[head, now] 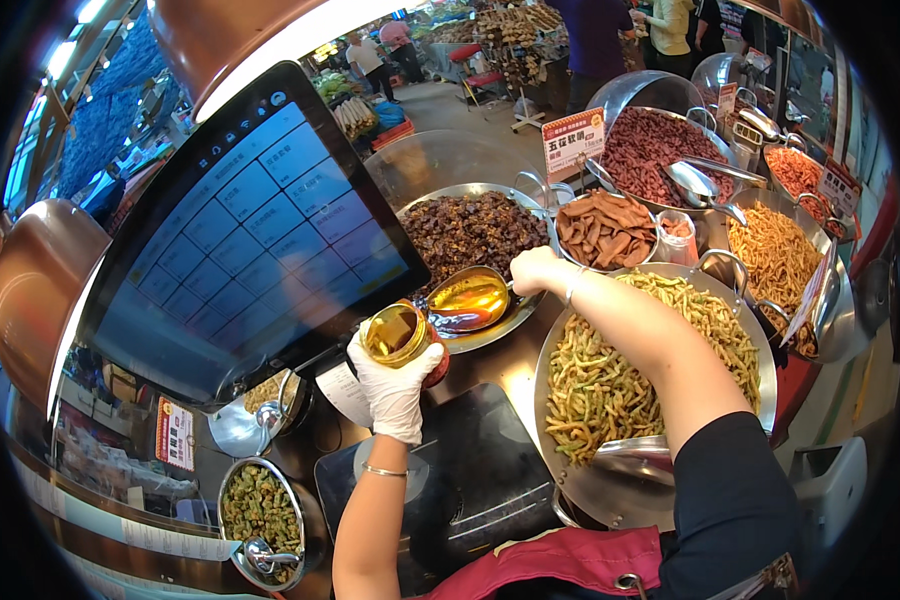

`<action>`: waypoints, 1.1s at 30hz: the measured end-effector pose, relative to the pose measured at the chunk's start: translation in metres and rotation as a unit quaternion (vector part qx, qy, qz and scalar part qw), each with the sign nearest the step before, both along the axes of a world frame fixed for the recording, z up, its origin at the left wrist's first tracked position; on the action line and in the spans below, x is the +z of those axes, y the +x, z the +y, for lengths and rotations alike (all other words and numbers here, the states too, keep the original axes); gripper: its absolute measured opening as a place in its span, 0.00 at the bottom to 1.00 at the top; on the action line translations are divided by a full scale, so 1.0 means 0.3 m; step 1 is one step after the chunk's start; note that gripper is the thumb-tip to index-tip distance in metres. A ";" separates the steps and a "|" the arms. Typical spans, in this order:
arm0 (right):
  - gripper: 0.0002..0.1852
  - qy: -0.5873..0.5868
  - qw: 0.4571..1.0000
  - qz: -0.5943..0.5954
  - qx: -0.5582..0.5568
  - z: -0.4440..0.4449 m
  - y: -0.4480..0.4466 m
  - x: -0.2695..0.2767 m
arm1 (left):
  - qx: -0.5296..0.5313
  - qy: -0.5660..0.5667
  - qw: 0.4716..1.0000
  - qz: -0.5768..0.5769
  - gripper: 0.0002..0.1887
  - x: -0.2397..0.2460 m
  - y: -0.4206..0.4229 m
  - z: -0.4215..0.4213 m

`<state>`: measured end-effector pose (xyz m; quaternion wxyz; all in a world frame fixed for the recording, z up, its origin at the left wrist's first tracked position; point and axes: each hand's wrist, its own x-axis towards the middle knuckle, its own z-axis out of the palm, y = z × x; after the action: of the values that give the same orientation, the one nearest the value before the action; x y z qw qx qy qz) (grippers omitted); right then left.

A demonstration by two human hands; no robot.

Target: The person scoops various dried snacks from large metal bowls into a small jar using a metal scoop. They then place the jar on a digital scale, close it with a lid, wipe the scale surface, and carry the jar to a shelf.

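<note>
My left hand, in a white glove, grips a clear jar whose open mouth faces up. Reddish contents show low in the jar. Bare, my right hand is closed around the handle of a metal scoop. Glossy amber oil fills the scoop, dark red along its near side. Its bowl sits close beside the jar's mouth; whether they touch I cannot tell. Beneath and behind the scoop, a wide metal pan holds dark brown, oily chopped food.
A touchscreen terminal stands close left of the jar. Below my right forearm lies a large pan of green fried strips. A bowl of brown slices and other food pans stand right. A steel pot is at lower left.
</note>
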<state>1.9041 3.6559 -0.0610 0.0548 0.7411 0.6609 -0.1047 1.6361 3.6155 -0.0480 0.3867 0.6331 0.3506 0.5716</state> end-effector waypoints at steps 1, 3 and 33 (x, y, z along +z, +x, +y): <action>0.16 -0.012 1.000 0.002 -0.003 0.005 0.005 0.001 | 0.001 0.003 1.000 0.007 0.41 0.011 -0.015 -0.016; 0.16 -0.014 1.000 0.000 -0.002 0.016 0.016 -0.001 | 0.007 -0.025 1.000 0.015 0.41 0.035 -0.043 -0.047; 0.13 0.113 0.989 -0.018 0.097 0.060 0.009 -0.154 | -0.029 -0.034 0.999 -0.011 0.44 0.043 -0.116 -0.131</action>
<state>1.9068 3.6741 -0.1071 -0.0078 0.6765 0.7363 -0.0101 1.6013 3.5763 -0.0352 0.4280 0.6230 0.3468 0.5553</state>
